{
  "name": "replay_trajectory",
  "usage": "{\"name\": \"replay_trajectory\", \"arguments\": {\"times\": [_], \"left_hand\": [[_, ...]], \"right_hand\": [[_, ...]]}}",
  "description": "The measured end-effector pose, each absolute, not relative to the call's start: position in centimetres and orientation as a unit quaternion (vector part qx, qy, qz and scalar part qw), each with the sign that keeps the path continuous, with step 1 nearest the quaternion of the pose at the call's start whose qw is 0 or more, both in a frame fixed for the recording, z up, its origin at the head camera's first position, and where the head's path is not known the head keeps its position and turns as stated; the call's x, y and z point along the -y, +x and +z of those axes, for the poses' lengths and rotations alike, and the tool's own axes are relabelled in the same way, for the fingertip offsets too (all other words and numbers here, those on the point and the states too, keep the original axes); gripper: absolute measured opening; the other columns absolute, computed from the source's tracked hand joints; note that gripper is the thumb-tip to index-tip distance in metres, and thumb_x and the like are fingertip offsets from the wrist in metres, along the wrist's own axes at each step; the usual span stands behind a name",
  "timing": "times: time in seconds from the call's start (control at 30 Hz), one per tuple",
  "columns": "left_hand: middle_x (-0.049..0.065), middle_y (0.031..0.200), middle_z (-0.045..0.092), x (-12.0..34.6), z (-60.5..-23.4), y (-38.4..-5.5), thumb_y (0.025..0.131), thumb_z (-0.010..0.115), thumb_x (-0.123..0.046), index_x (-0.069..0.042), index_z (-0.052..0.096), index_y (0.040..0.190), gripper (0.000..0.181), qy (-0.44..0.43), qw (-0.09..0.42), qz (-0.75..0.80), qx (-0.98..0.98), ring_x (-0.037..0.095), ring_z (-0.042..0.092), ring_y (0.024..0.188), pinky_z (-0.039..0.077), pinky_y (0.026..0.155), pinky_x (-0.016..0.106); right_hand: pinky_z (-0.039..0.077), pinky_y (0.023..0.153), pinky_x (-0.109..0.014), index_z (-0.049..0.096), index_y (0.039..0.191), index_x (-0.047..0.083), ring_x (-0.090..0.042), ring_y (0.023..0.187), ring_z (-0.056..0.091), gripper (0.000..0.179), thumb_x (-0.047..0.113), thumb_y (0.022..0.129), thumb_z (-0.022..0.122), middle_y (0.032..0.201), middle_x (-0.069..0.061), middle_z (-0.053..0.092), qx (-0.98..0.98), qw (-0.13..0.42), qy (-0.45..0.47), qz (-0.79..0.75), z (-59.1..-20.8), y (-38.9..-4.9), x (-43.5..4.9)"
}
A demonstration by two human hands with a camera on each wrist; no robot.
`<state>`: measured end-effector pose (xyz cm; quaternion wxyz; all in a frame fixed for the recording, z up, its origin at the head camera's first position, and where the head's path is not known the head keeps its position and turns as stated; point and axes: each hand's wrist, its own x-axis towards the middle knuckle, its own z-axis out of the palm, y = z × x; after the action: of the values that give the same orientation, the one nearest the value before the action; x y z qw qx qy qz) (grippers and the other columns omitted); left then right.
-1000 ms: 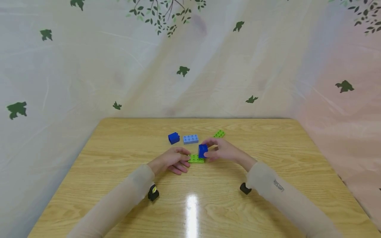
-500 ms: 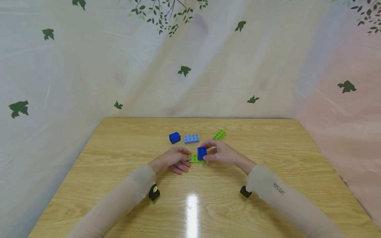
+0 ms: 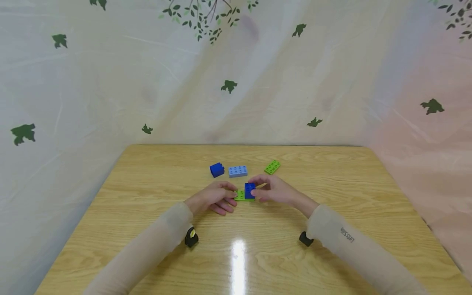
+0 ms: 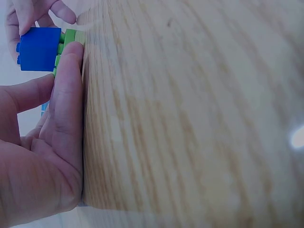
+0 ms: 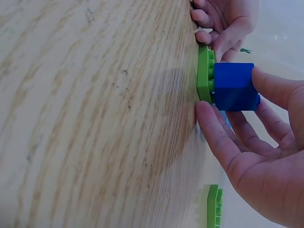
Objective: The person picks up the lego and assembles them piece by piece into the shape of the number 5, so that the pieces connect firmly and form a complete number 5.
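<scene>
A dark blue toy brick [image 3: 249,190] stands studs up over the right end of a thin green studded plate [image 3: 239,195] on the table. My right hand [image 3: 273,189] pinches the brick, thumb on its near side and fingers behind. In the right wrist view the blue brick [image 5: 235,87] sits right at the plate's studs, with one fingertip close to the end of the green plate [image 5: 204,76]. My left hand [image 3: 217,196] holds the plate's left end between thumb and fingers. The left wrist view shows its thumb tip at the studs.
Behind the hands lie another dark blue brick [image 3: 216,169] on its side, a light blue brick [image 3: 237,171] and a second green plate [image 3: 272,166]. Black wrist devices hang below both sleeves. A printed cloth [image 3: 258,82] rises behind the wooden table [image 3: 155,172].
My right hand has brought the blue brick slightly left and down onto the right end of the green plate, and the brick now stands straighter. The left hand has stayed in place.
</scene>
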<state>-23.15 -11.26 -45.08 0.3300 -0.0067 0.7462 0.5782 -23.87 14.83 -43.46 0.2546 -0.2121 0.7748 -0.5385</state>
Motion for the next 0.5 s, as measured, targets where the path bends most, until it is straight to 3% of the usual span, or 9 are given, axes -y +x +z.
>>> {"name": "replay_trajectory", "arguments": {"times": [0.5], "left_hand": [[0.012,0.098,0.074,11.20,-44.91,-23.07,0.099,0.065,-0.021,-0.009,0.057,0.134,0.037,-0.006,0.331,0.577,-0.746,0.028,0.075,0.080,0.062,0.066,0.041]], "right_hand": [[0.059,0.086,-0.042,0.059,0.134,0.000,-0.029,0.107,0.066,0.039,0.013,0.098,0.069,0.125,-0.020,0.061,-0.774,0.236,-0.220,-0.545,-43.62,-23.81,-14.61]]}}
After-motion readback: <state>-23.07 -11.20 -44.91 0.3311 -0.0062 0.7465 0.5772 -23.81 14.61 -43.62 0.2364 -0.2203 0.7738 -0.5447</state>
